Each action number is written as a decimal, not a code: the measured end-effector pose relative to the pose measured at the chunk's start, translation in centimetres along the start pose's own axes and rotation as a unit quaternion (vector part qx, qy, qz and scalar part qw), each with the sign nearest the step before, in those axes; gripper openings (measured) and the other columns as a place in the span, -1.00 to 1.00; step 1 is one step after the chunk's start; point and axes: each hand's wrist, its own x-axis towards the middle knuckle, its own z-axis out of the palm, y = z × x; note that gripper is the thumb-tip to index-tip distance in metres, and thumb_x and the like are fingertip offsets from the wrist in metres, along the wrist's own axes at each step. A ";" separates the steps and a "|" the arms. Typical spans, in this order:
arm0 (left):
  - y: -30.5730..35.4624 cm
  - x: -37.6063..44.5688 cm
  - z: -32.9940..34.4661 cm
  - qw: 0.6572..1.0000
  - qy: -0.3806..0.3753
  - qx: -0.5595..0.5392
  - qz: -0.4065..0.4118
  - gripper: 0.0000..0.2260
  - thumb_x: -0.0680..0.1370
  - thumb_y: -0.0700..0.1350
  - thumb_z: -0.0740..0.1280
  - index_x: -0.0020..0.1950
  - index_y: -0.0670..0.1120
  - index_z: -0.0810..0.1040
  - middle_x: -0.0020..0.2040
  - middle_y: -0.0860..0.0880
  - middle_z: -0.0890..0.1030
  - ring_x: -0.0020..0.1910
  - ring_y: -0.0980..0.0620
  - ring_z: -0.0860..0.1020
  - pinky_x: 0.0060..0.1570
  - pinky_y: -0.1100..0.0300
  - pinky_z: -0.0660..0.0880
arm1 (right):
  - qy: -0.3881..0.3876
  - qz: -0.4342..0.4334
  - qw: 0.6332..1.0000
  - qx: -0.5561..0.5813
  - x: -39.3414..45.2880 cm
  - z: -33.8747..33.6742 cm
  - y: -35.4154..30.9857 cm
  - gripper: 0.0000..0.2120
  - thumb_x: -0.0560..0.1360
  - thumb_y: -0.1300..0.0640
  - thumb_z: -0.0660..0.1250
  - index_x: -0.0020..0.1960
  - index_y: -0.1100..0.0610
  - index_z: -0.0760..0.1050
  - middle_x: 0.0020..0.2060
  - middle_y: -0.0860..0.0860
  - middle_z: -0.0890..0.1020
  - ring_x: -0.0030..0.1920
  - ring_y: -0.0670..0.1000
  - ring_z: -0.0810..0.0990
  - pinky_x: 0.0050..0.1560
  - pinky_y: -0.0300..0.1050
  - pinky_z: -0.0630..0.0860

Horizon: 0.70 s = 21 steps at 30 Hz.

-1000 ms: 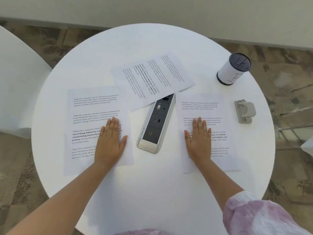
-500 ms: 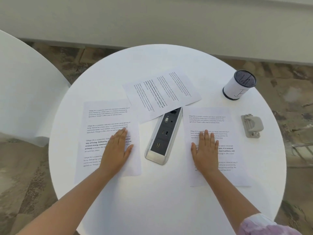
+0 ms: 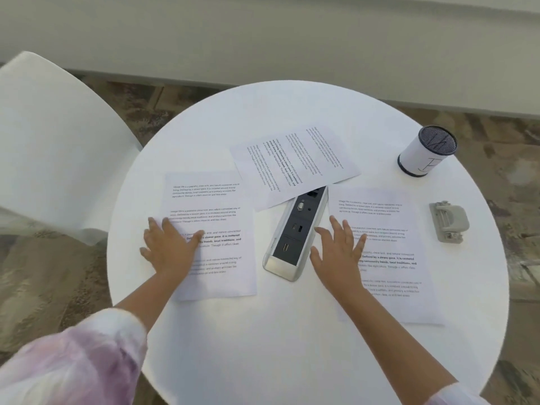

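head view: left sheet [image 3: 210, 200] under left hand [image 3: 169, 247].

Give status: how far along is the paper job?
Early. Done: nothing stacked; three sheets lie spread on the table. In hand: left hand rests on the left sheet; right hand, fingers spread, over the left edge of the right sheet. Left: the far sheet, overlapping the socket box, and the hole punch lie untouched.

White table [image 3: 292, 346], white black-printed sheets [image 3: 210, 276], grey punch [image 3: 448, 222], purple-white mottled sleeve [image 3: 73, 361]
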 end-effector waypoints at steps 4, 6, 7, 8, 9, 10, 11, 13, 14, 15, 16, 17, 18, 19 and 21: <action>0.2 0.6 -0.2 0.999 0.018 0.004 -0.034 -0.21 0.36 0.28 0.37 0.38 -0.19 0.24 0.38 -0.25 0.29 0.32 -0.26 0.26 0.19 -0.20 0.27 | 0.003 -0.002 1.000 -0.002 0.1 -0.3 0.1 -0.62 0.54 0.06 0.20 0.35 0.03 0.33 0.50 0.06 0.14 0.53 0.13 -0.04 0.42 0.28 -0.28; 0.4 0.9 -0.4 0.999 0.033 0.000 -0.041 -0.21 0.31 0.25 0.43 0.33 -0.21 0.29 0.29 -0.27 0.36 0.23 -0.27 0.33 0.13 -0.16 0.32 | 0.002 0.000 1.000 -0.003 0.2 -0.5 0.1 -0.63 0.54 0.07 0.19 0.35 0.03 0.33 0.51 0.06 0.13 0.53 0.12 -0.05 0.42 0.28 -0.28; 0.5 1.0 -0.5 0.998 0.034 -0.004 -0.043 -0.21 0.30 0.24 0.45 0.32 -0.22 0.30 0.27 -0.28 0.37 0.21 -0.27 0.35 0.13 -0.14 0.32 | 0.000 0.000 1.000 -0.003 0.2 -0.5 0.0 -0.63 0.54 0.07 0.19 0.35 0.02 0.33 0.51 0.05 0.12 0.53 0.12 -0.06 0.42 0.28 -0.29; 0.6 1.2 -0.5 0.998 0.034 -0.010 -0.046 -0.20 0.29 0.21 0.47 0.32 -0.22 0.29 0.25 -0.29 0.38 0.20 -0.27 0.35 0.13 -0.14 0.32 | 0.000 0.001 1.000 -0.002 0.2 -0.6 0.0 -0.63 0.54 0.07 0.19 0.35 0.02 0.32 0.51 0.05 0.11 0.53 0.11 -0.07 0.42 0.28 -0.29; 0.6 1.3 -0.6 0.998 0.035 -0.023 -0.051 -0.20 0.29 0.18 0.49 0.34 -0.21 0.28 0.24 -0.30 0.37 0.20 -0.28 0.35 0.14 -0.14 0.31 | 0.001 0.000 1.000 -0.001 0.3 -0.6 -0.1 -0.63 0.54 0.07 0.19 0.35 0.02 0.32 0.51 0.05 0.11 0.53 0.11 -0.08 0.42 0.28 -0.29; 0.6 1.4 -0.6 0.996 0.039 -0.044 -0.061 -0.21 0.30 0.15 0.50 0.36 -0.19 0.27 0.24 -0.30 0.37 0.19 -0.29 0.35 0.16 -0.14 0.30 | 0.002 -0.001 1.000 -0.001 0.3 -0.7 -0.3 -0.63 0.54 0.07 0.19 0.35 0.02 0.32 0.51 0.05 0.10 0.53 0.11 -0.08 0.42 0.28 -0.29; 0.6 1.5 -0.6 0.993 0.047 -0.072 -0.075 -0.23 0.31 0.10 0.51 0.37 -0.17 0.26 0.25 -0.30 0.36 0.19 -0.30 0.36 0.18 -0.14 0.29 | 0.002 -0.003 1.000 -0.001 0.3 -0.7 -0.4 -0.62 0.54 0.07 0.19 0.35 0.01 0.31 0.52 0.05 0.10 0.53 0.11 -0.08 0.42 0.28 -0.29; 0.3 1.7 -0.5 0.982 0.064 -0.140 -0.110 -0.28 0.35 0.00 0.51 0.39 -0.13 0.25 0.26 -0.29 0.34 0.17 -0.33 0.38 0.21 -0.17 0.29 | 0.003 -0.006 1.000 -0.002 0.2 -0.8 -0.5 -0.62 0.54 0.07 0.19 0.36 0.01 0.31 0.52 0.04 0.09 0.53 0.11 -0.08 0.42 0.27 -0.29; 0.1 1.7 -0.5 0.973 0.067 -0.176 -0.130 -0.32 0.38 -0.04 0.50 0.40 -0.12 0.25 0.27 -0.28 0.33 0.16 -0.34 0.40 0.22 -0.17 0.29 | 0.003 -0.008 1.000 -0.002 0.2 -0.8 -0.6 -0.62 0.54 0.08 0.19 0.36 0.01 0.31 0.52 0.04 0.08 0.53 0.11 -0.08 0.42 0.27 -0.29; -0.1 1.7 -0.5 0.964 0.065 -0.209 -0.148 -0.36 0.41 -0.08 0.47 0.40 -0.11 0.25 0.28 -0.27 0.34 0.16 -0.34 0.42 0.23 -0.16 0.30 | 0.002 -0.008 1.000 0.000 0.2 -0.8 -0.6 -0.62 0.54 0.07 0.19 0.36 0.01 0.31 0.52 0.04 0.08 0.53 0.10 -0.08 0.42 0.26 -0.30; -0.3 1.7 -0.5 0.957 0.060 -0.236 -0.160 -0.41 0.44 -0.12 0.44 0.39 -0.11 0.26 0.29 -0.27 0.36 0.17 -0.32 0.44 0.24 -0.14 0.30 | 0.003 -0.006 1.000 0.002 0.1 -0.8 -0.5 -0.62 0.54 0.07 0.19 0.35 0.01 0.31 0.52 0.04 0.08 0.53 0.10 -0.08 0.42 0.26 -0.31; -0.5 1.8 -0.6 0.951 0.056 -0.257 -0.164 -0.46 0.46 -0.15 0.41 0.38 -0.11 0.28 0.29 -0.25 0.41 0.18 -0.30 0.45 0.23 -0.11 0.32 | 0.003 -0.004 1.000 0.003 0.1 -0.7 -0.3 -0.62 0.54 0.07 0.19 0.35 0.01 0.31 0.52 0.04 0.09 0.53 0.10 -0.08 0.42 0.25 -0.31; -0.6 1.9 -0.7 0.947 0.056 -0.273 -0.162 -0.52 0.47 -0.17 0.38 0.36 -0.12 0.32 0.28 -0.23 0.46 0.19 -0.27 0.46 0.21 -0.07 0.35 | 0.005 -0.002 1.000 0.004 0.1 -0.7 -0.2 -0.62 0.54 0.07 0.19 0.35 0.01 0.32 0.52 0.04 0.10 0.53 0.10 -0.07 0.43 0.26 -0.30; -0.7 2.1 -1.0 0.944 0.059 -0.285 -0.156 -0.57 0.48 -0.17 0.37 0.32 -0.14 0.37 0.25 -0.22 0.51 0.19 -0.25 0.48 0.17 -0.04 0.38 | 0.005 0.002 1.000 0.005 0.1 -0.7 0.0 -0.63 0.54 0.07 0.19 0.35 0.02 0.32 0.51 0.04 0.11 0.53 0.10 -0.06 0.43 0.26 -0.28; -0.7 2.6 -1.6 0.943 0.063 -0.294 -0.141 -0.65 0.49 -0.17 0.35 0.26 -0.19 0.45 0.20 -0.22 0.55 0.15 -0.23 0.51 0.11 0.00 0.41 | 0.002 0.013 1.000 0.005 -0.1 -0.6 0.6 -0.63 0.54 0.07 0.19 0.34 0.02 0.33 0.51 0.04 0.12 0.53 0.11 -0.05 0.43 0.27 -0.26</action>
